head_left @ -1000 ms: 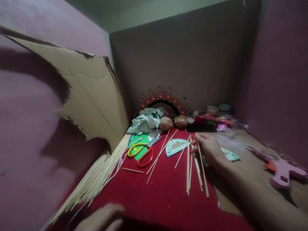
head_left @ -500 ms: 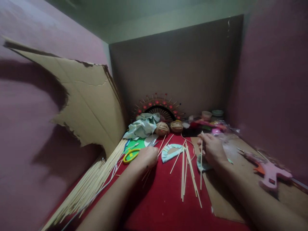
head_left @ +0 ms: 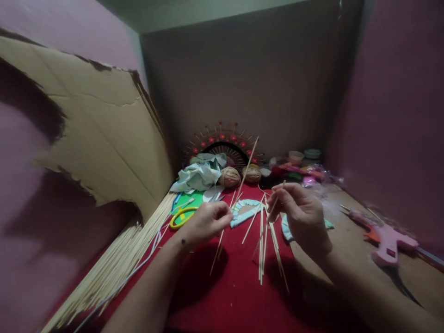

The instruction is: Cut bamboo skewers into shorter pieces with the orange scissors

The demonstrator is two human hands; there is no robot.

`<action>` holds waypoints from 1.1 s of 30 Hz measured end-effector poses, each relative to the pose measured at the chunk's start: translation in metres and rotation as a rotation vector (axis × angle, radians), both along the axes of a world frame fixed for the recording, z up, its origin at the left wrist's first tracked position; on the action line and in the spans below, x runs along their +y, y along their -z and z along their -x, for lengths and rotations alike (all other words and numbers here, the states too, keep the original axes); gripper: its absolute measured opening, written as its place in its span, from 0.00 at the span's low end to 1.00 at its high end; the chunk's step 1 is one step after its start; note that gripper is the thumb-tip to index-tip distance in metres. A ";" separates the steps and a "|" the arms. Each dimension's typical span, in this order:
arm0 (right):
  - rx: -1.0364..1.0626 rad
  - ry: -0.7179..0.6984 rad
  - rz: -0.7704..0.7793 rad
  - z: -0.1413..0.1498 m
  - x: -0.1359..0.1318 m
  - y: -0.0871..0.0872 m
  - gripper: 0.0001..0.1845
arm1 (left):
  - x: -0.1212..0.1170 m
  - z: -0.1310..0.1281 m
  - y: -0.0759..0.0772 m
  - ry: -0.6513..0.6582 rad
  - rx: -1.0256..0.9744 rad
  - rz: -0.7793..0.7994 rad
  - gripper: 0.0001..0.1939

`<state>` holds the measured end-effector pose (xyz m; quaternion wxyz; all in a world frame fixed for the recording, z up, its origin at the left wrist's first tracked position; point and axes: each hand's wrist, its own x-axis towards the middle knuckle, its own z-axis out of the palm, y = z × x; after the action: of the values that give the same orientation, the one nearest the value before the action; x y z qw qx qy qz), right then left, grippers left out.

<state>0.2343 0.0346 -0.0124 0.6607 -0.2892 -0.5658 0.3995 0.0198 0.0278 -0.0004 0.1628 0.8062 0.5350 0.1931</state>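
Beige, slender and straight, a held stick (head_left: 249,163) slants.

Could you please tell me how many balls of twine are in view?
2. One ball sits beside the crumpled cloth; the other ball is to its right, partly crossed by the stick in the left hand. Others could be hidden behind the cloth.

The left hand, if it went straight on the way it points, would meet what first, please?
The left hand would probably meet the pale D-shaped piece first, though it may pass above.
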 end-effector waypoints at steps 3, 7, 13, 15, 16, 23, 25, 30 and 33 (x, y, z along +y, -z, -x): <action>-0.089 0.039 -0.070 0.003 -0.010 -0.002 0.05 | -0.012 -0.020 0.001 0.188 -0.360 0.068 0.07; -0.146 0.021 -0.079 0.005 -0.015 -0.002 0.04 | -0.019 -0.038 0.005 0.292 -0.424 0.059 0.05; -0.145 -0.087 -0.046 0.008 -0.016 0.004 0.04 | -0.021 -0.040 0.008 0.357 -0.414 -0.038 0.06; -0.160 -0.084 -0.052 0.009 -0.017 0.005 0.04 | -0.022 -0.038 0.007 0.386 -0.399 -0.089 0.06; -0.173 -0.074 -0.055 0.009 -0.018 0.005 0.04 | -0.023 -0.038 0.007 0.398 -0.388 -0.110 0.07; -0.177 -0.101 -0.074 0.008 -0.020 0.003 0.05 | -0.021 -0.036 0.012 0.416 -0.282 -0.140 0.07; -0.173 -0.122 -0.070 0.008 -0.020 0.003 0.05 | -0.020 -0.036 0.016 0.432 -0.253 -0.092 0.09; -0.183 -0.148 -0.068 0.009 -0.023 0.001 0.05 | -0.019 -0.036 0.018 0.424 -0.278 -0.081 0.09; -0.192 -0.152 -0.086 0.010 -0.023 0.002 0.05 | -0.018 -0.038 0.017 0.438 -0.337 -0.088 0.10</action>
<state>0.2246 0.0119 -0.0140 0.5830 -0.2537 -0.6636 0.3942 0.0574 0.0094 -0.0176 0.2523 0.8654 0.3046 0.3076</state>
